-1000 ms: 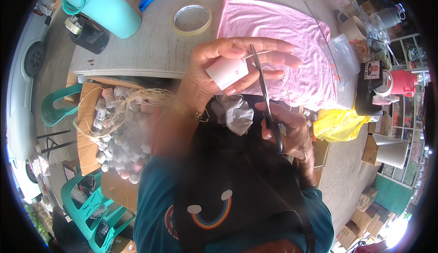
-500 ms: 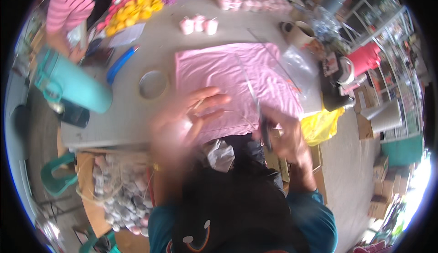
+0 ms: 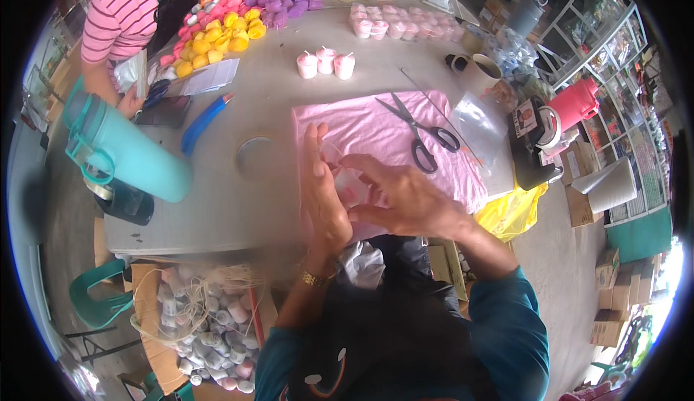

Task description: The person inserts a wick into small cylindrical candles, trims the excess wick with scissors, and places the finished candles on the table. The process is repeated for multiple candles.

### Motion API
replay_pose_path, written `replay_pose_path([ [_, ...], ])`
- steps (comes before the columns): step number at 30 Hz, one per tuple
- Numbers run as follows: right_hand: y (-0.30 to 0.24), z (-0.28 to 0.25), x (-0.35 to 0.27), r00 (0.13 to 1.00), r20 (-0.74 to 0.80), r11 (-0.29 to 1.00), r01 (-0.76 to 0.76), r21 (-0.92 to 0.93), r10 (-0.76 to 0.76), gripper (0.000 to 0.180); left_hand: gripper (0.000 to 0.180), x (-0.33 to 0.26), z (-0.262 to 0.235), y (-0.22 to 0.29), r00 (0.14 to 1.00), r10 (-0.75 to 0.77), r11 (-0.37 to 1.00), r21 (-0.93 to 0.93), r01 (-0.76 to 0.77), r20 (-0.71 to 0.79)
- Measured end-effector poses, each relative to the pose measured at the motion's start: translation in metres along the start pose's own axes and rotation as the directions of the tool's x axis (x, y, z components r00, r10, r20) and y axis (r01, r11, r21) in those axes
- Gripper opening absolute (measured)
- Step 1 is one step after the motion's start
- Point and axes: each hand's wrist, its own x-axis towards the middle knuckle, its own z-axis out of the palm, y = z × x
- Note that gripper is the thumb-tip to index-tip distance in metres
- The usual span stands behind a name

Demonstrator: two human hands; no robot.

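Observation:
Both my hands are above a folded pink cloth (image 3: 369, 112). A small pink-and-white candle (image 3: 350, 188) sits between them, mostly covered by fingers. My left hand (image 3: 325, 195) stands on edge, its long fingers upright and the candle against its palm. From the other side, my right hand (image 3: 405, 193) curls its fingers and thumb round the same candle. Black-handled scissors (image 3: 419, 130) lie spread on the cloth, beyond my right hand. A thin metal rod (image 3: 434, 105) rests along the cloth's right side. Three similar candles (image 3: 326, 62) with wicks stand behind the cloth.
A tape roll (image 3: 259, 159), a blue cutter (image 3: 202, 125) and a teal bottle (image 3: 134, 148) stand or lie on the left. Rows of wrapped candles (image 3: 405, 24) and yellow pieces (image 3: 220, 36) are at the back. Below the edge is a box of grey-pink pieces (image 3: 141, 307). A co-worker's arm (image 3: 105, 76) reaches in.
The scissors have left my right hand and now lie on the cloth. My right hand has moved left to meet my left hand round the candle. My left hand has turned upright.

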Motion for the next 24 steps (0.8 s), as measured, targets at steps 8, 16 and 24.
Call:
replay_pose_path([
  [8,0.017,0.007,0.044,0.936,-0.041,0.923,0.335,-0.188,-0.349,0.056,0.087,0.001,0.008,0.009,0.997,0.037,0.999,-0.009,-0.037,0.061],
  [16,0.049,-0.038,0.086,0.902,-0.364,0.943,0.116,-0.313,-0.232,0.046,0.045,0.011,-0.011,-0.008,0.998,0.047,0.998,-0.044,-0.048,-0.033],
  [24,0.140,-0.068,0.172,0.848,-0.526,0.946,-0.221,-0.238,0.066,0.046,0.022,0.000,-0.010,-0.011,0.999,0.007,0.999,-0.046,-0.004,0.048],
])
